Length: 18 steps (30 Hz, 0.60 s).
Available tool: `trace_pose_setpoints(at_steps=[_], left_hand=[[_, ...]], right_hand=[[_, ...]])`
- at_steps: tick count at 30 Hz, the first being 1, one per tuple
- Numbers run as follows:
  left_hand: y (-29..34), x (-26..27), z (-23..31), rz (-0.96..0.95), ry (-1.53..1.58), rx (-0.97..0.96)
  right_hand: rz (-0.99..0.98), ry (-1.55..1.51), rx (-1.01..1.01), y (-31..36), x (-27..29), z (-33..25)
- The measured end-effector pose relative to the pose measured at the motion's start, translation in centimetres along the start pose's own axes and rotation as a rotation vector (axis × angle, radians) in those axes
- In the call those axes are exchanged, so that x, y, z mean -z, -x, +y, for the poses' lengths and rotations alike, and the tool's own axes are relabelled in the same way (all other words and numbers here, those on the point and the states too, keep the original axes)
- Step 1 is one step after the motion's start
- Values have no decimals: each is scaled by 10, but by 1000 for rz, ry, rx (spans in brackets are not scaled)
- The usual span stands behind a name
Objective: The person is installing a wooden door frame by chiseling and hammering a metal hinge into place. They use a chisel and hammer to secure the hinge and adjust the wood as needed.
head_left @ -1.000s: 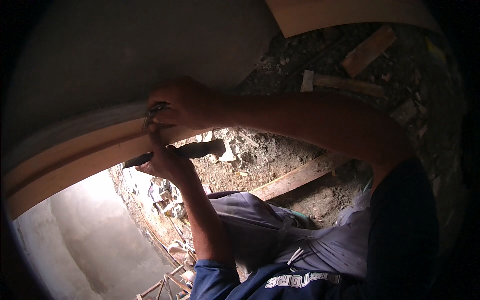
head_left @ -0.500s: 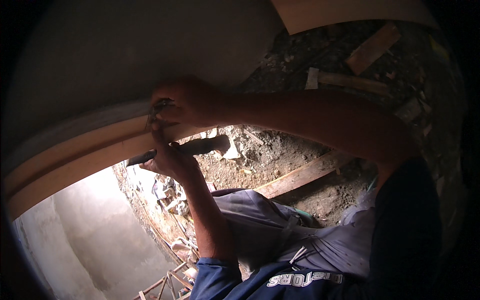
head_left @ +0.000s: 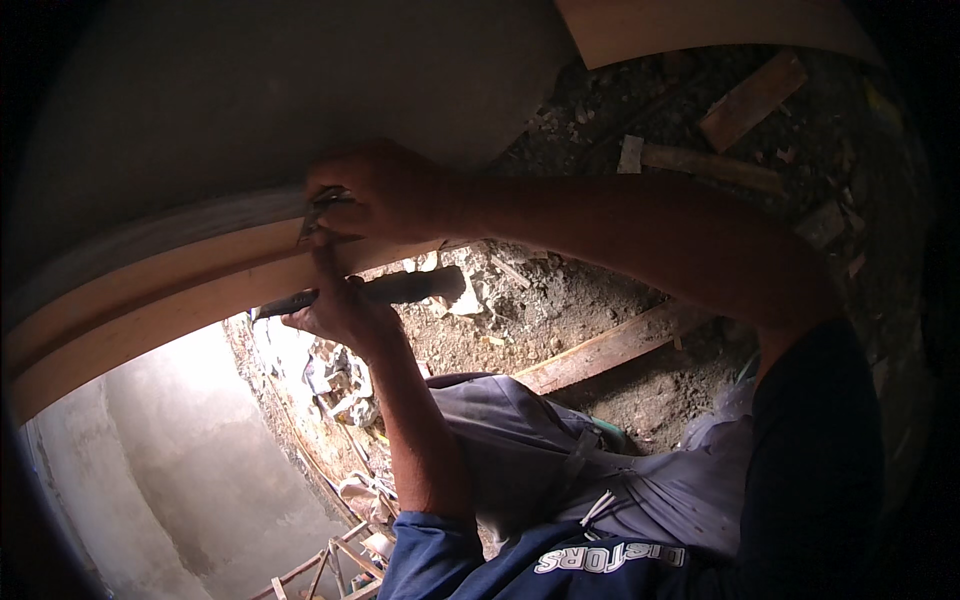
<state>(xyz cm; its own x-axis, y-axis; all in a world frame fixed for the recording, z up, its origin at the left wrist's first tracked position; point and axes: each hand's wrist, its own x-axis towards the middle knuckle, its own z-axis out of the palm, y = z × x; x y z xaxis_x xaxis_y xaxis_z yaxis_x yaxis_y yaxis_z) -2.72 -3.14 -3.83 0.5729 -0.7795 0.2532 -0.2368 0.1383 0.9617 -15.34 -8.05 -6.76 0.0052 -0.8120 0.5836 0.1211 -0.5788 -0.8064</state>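
A pale wooden door frame or beam [head_left: 215,300] runs along a grey wall [head_left: 300,90] on the left. My left hand [head_left: 345,315] is closed around a long dark tool [head_left: 415,286] with a thick handle and a narrower end pointing left; its exact kind does not show. One finger of that hand reaches up to the beam near the right fingertips. Pressed against the beam and wall edge, my right hand [head_left: 385,195] is closed on a small dark thin piece [head_left: 328,200], too shadowed to name.
Rubble and dirt [head_left: 500,320] cover the ground below. A plank [head_left: 600,350] lies across it, with wood offcuts [head_left: 750,100] at the upper right. A wooden panel [head_left: 690,30] juts in at the top. Thin timber pieces [head_left: 330,565] stand at the lower left.
Both hands keep nearly the same place on the beam. The view has shifted slightly, and the right hand's small piece appears a little more tilted.
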Motion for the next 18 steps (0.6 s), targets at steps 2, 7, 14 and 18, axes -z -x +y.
trace_pose_setpoints(at_steps=[2,7,14,18], left_hand=[[0,-1,-1,-7,13,-23],[1,2,0,-51,2,-69],[2,-3,1,-25,10,-46],[-2,2,-2,50,-27,12]], right_hand=[[-6,17,12,0,-1,2],[-3,8,23,2,0,1],[14,16,35,2,-1,3],[-14,14,-3,3,-1,0]])
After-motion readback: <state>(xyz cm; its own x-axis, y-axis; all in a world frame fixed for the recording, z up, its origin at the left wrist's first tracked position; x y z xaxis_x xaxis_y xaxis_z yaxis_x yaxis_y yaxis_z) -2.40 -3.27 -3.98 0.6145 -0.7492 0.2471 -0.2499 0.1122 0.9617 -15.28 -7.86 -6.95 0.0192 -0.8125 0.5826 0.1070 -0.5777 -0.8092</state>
